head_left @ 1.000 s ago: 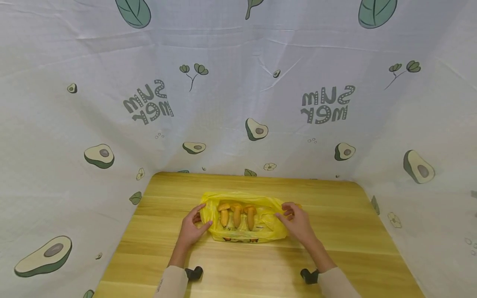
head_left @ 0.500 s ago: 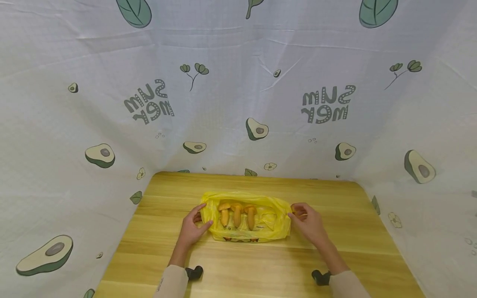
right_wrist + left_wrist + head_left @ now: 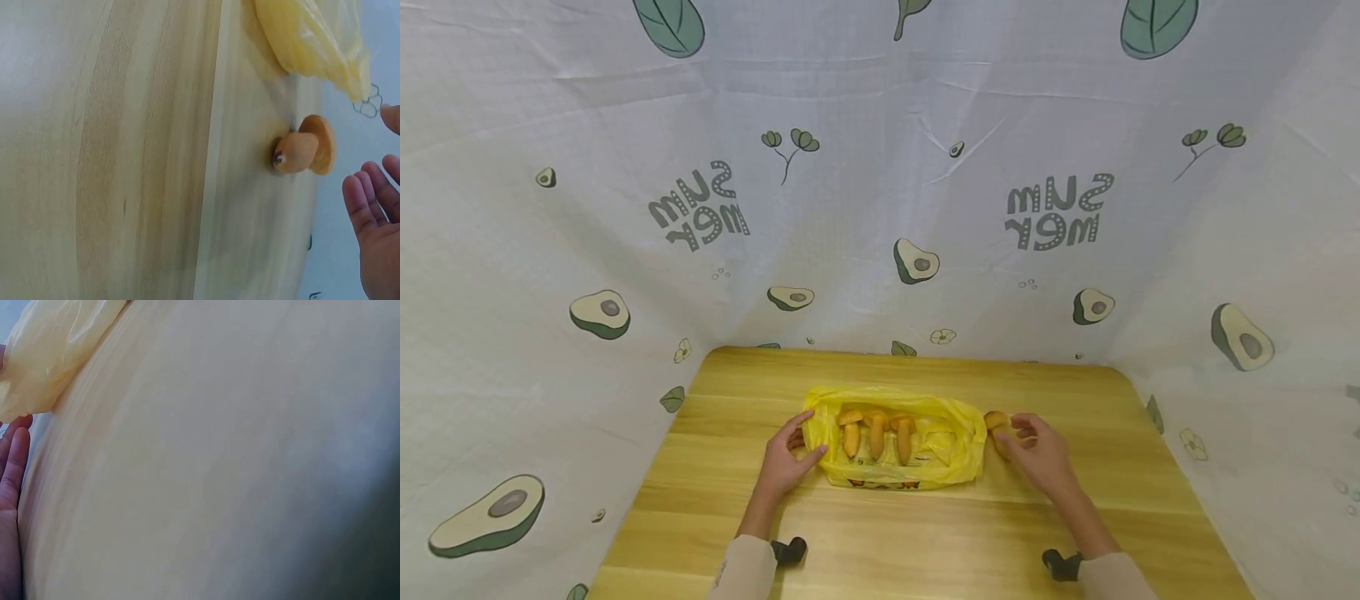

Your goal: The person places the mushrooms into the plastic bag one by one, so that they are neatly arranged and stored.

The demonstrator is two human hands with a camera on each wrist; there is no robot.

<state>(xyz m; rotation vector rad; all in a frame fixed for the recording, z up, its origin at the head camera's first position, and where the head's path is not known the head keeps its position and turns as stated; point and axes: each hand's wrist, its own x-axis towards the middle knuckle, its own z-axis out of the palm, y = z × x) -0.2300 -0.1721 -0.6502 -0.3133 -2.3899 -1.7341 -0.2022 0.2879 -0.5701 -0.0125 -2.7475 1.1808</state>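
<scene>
A yellow plastic bag [image 3: 955, 477] lies with its mouth spread wide on the table. Inside it, side by side, are three orange-brown mushrooms [image 3: 877, 437], caps toward the back. My left hand [image 3: 784, 462] holds the bag's left side, thumb and index finger at the rim; its other fingers are partly hidden. Just off the bag's right end lies a fourth mushroom [image 3: 996, 423], its stem partly covered by my right hand [image 3: 1043, 457] in the head view. The right wrist view shows that mushroom [image 3: 303, 150] on the wood, with relaxed fingers apart from it.
The wooden table [image 3: 910, 542] has rounded back corners. A pale printed curtain [image 3: 865, 208] hangs close behind it and along both sides. Dark wrist devices [image 3: 790, 551] sit at both sleeve cuffs.
My right hand has let go of the bag's right rim and moved right, and the mushroom beside the bag has come into fuller view. The left hand stays at the bag.
</scene>
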